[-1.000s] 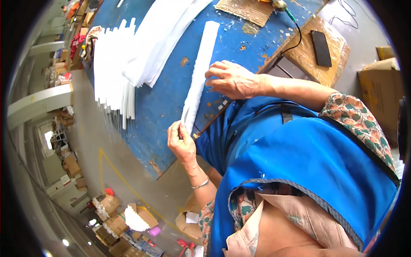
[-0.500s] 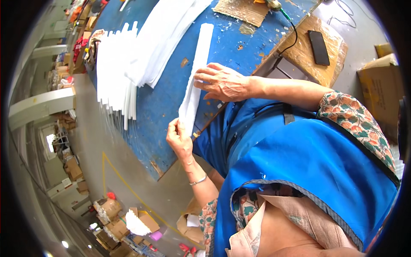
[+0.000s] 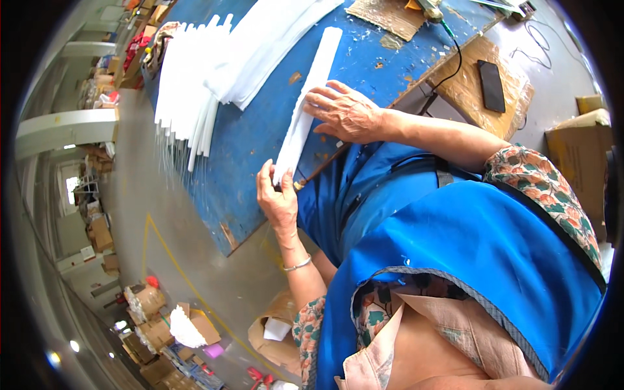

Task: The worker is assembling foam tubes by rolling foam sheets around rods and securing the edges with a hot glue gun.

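A long, narrow strip of white folded cloth lies slantwise near the front edge of the blue worktable. At its near end, my left hand closes thumb and fingers about the cloth, just by the table edge. My right hand rests farther up the strip, fingers stretched out and lying over it; part of the cloth is hidden beneath them. Left of the strip are a bundle of thin white tubes or rolls with loose threads at their ends and a stack of flat white cloth.
Cardboard and a corded hand tool lie at the table's far side. Beyond the table's right edge, a black phone sits on a tape-wrapped box. Cartons stand at right; more boxes lie on the floor at lower left.
The whole view has shifted slightly. The near end of the strip, which stuck out past my left hand, now ends at its fingers. My right hand stays on the strip.
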The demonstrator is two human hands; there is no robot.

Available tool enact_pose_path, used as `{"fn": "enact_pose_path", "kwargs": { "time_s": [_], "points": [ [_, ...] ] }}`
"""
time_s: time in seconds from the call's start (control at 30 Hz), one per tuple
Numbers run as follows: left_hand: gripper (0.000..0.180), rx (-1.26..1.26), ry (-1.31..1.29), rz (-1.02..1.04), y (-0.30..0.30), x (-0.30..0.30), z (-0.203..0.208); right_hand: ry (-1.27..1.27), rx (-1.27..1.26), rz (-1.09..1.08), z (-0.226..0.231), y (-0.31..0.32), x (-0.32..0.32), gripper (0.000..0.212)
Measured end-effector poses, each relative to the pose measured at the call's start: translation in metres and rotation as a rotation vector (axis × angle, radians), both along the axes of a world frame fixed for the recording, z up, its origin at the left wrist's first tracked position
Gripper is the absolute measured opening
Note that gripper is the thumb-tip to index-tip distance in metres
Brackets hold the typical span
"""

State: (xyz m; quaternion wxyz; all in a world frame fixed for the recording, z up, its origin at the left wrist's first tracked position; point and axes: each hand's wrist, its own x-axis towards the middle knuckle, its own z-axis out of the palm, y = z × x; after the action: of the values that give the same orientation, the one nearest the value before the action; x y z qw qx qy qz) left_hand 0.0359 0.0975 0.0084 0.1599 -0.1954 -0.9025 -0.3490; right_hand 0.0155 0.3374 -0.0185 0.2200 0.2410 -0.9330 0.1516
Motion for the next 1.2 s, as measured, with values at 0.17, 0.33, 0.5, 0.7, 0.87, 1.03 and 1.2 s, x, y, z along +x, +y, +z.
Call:
{"fn": "enact_pose_path", "kwargs": {
  "time_s": [0.17, 0.33, 0.5, 0.7, 0.87, 1.03, 1.2],
  "points": [
    [0.011, 0.1, -0.082, 0.001, -0.017, 0.004, -0.005, -0.028, -0.031, 0.025, 0.002, 0.0, 0.0, 0.046],
    [0.008, 0.228, -0.146, 0.025, -0.027, -0.003, -0.02, -0.014, -0.104, 0.052, 0.001, 0.002, -0.001, 0.044],
    [0.008, 0.267, -0.2, 0.049, -0.028, -0.005, -0.02, 0.141, -0.259, 0.117, 0.008, 0.014, 0.006, 0.033],
    [0.029, 0.085, 0.026, 0.059, -0.013, 0.009, 0.005, 0.18, -0.446, 0.008, 0.005, 0.059, 0.037, 0.022],
    [0.028, -0.172, 0.252, -0.069, 0.023, -0.007, 0.033, 0.267, -0.439, -0.21, 0.006, 0.106, 0.054, 0.021],
    [0.032, -0.338, 0.242, -0.185, 0.078, -0.053, 0.033, 0.387, -0.33, -0.409, 0.019, 0.156, 0.047, 0.021],
    [0.023, -0.372, 0.169, -0.228, 0.104, -0.084, 0.016, 0.258, -0.297, -0.844, 0.017, 0.221, 0.028, 0.034]
  ]
}}
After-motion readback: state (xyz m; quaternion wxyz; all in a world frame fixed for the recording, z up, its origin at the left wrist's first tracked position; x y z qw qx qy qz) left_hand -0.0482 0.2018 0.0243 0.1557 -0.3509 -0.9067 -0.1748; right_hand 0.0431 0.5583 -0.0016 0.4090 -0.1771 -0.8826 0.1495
